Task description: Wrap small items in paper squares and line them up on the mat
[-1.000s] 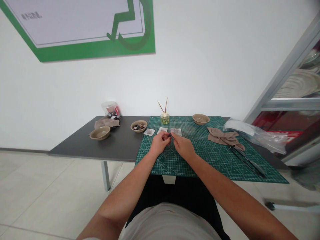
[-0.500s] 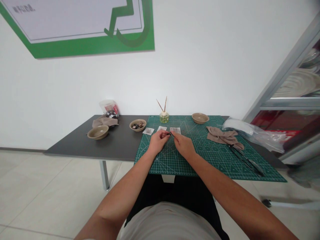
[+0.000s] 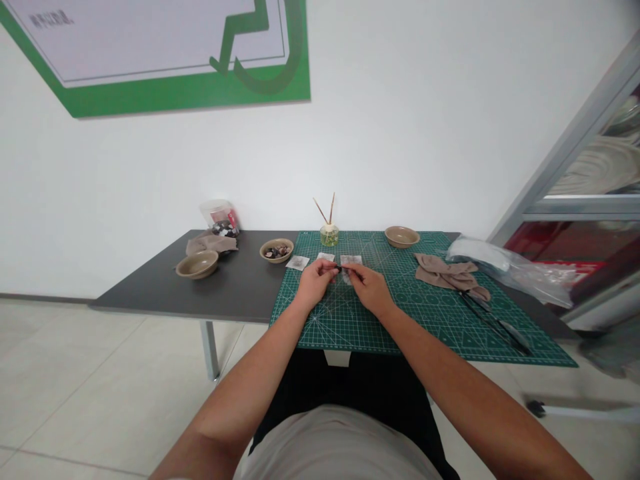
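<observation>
— As both hands meet near the middle of the scene, we have a small dark piece (image 3: 340, 269) pinched right between them, just above the green cutting mat (image 3: 360, 327)!

— Talk me through the grip!

— The left hand (image 3: 315, 280) has its thumb and bent fingers closed on the piece from one side, and the right hand (image 3: 371, 288) pinches it from the other. Fingertips nearly touching, and the piece so small that I can't tell what it is.

— And right around them?

— Just beyond the fingers, a pale printed square (image 3: 351, 259) lies on the mat, with a middle square (image 3: 326, 257) beside it and a left square (image 3: 297, 263) by the mat's edge. Left again, onto the dark desk (image 3: 225, 300), and there's a tan bowl of mixed dark and light pieces (image 3: 277, 261).

— Behind the squares?

— A glass bottle (image 3: 329, 236) with two sticks poking up! Off to its right, another tan bowl (image 3: 402, 239) on the mat.

— Farther right?

— A crumpled brown cloth (image 3: 445, 272), dark long-handled things touching it, and a clear plastic bag (image 3: 515, 270) at the edge.

— And far left?

— A third tan bowl (image 3: 197, 267), a second cloth (image 3: 213, 243) behind it, then a clear tub (image 3: 220, 215) near the wall.
</observation>
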Demonstrator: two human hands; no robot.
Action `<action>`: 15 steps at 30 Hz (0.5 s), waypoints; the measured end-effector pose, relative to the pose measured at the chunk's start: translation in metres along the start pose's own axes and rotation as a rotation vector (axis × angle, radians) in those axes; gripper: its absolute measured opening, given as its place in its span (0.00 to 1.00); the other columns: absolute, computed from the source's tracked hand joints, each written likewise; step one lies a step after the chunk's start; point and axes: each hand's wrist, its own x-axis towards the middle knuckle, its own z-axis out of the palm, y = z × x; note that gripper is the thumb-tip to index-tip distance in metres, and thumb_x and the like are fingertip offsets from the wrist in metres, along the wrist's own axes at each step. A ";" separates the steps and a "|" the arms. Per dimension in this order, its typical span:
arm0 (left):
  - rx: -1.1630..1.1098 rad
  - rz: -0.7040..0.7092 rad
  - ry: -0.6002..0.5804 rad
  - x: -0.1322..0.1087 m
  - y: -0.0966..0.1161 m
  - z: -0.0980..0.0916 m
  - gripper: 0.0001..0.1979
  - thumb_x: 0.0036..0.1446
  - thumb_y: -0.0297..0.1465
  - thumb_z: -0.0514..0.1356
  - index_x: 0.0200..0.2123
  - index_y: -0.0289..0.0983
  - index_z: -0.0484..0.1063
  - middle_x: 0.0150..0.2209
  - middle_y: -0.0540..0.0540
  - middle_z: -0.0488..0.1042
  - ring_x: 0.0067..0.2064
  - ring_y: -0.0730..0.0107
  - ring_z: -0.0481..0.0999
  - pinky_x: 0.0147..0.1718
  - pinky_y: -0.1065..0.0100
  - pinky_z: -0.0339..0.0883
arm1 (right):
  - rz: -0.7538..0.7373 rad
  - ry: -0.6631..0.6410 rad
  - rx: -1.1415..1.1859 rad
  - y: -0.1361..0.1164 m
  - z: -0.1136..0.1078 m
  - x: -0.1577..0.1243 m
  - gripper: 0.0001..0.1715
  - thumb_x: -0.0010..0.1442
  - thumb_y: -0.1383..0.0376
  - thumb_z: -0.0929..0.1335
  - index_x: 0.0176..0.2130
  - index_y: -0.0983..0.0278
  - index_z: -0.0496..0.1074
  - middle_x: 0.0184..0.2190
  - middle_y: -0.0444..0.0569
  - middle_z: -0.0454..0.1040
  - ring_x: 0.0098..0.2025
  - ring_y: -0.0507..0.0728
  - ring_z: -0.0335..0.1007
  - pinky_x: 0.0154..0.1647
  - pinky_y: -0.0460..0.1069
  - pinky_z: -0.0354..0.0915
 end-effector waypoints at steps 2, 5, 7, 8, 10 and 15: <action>-0.040 -0.029 -0.006 -0.001 0.002 0.000 0.10 0.48 0.30 0.63 0.35 0.35 0.71 0.28 0.50 0.73 0.29 0.71 0.73 0.31 0.66 0.70 | 0.007 -0.002 0.032 0.001 0.000 0.000 0.16 0.63 0.66 0.62 0.47 0.58 0.75 0.40 0.46 0.79 0.38 0.57 0.76 0.41 0.51 0.68; -0.025 -0.050 -0.059 -0.002 0.006 0.000 0.09 0.49 0.28 0.62 0.37 0.34 0.73 0.28 0.50 0.74 0.28 0.72 0.74 0.32 0.65 0.71 | 0.007 0.017 0.037 0.001 0.000 0.000 0.14 0.62 0.66 0.64 0.45 0.58 0.75 0.38 0.46 0.79 0.38 0.56 0.75 0.41 0.51 0.68; 0.029 -0.039 -0.107 -0.002 0.007 -0.001 0.10 0.50 0.28 0.61 0.37 0.34 0.74 0.28 0.50 0.74 0.27 0.73 0.73 0.32 0.67 0.70 | -0.011 0.009 0.033 0.002 0.001 0.001 0.13 0.61 0.66 0.65 0.44 0.58 0.76 0.39 0.47 0.79 0.39 0.57 0.75 0.43 0.52 0.68; 0.058 -0.029 -0.122 -0.002 0.008 -0.001 0.10 0.50 0.28 0.61 0.38 0.34 0.74 0.27 0.50 0.74 0.27 0.73 0.73 0.32 0.67 0.70 | -0.020 0.000 0.034 0.002 0.001 0.001 0.12 0.61 0.65 0.65 0.43 0.58 0.76 0.39 0.47 0.79 0.40 0.57 0.75 0.43 0.52 0.68; 0.104 -0.018 -0.136 -0.003 0.007 -0.002 0.09 0.51 0.29 0.61 0.38 0.34 0.74 0.26 0.50 0.74 0.26 0.73 0.73 0.32 0.68 0.69 | -0.025 -0.016 0.040 0.003 0.002 0.001 0.11 0.60 0.65 0.66 0.42 0.58 0.76 0.40 0.47 0.79 0.41 0.58 0.75 0.45 0.53 0.68; 0.089 -0.065 -0.163 -0.002 0.002 -0.004 0.08 0.52 0.30 0.61 0.36 0.34 0.73 0.25 0.50 0.74 0.26 0.72 0.74 0.31 0.68 0.68 | -0.023 -0.010 0.038 0.006 0.003 0.002 0.08 0.60 0.65 0.67 0.40 0.59 0.76 0.38 0.47 0.79 0.42 0.58 0.75 0.45 0.54 0.67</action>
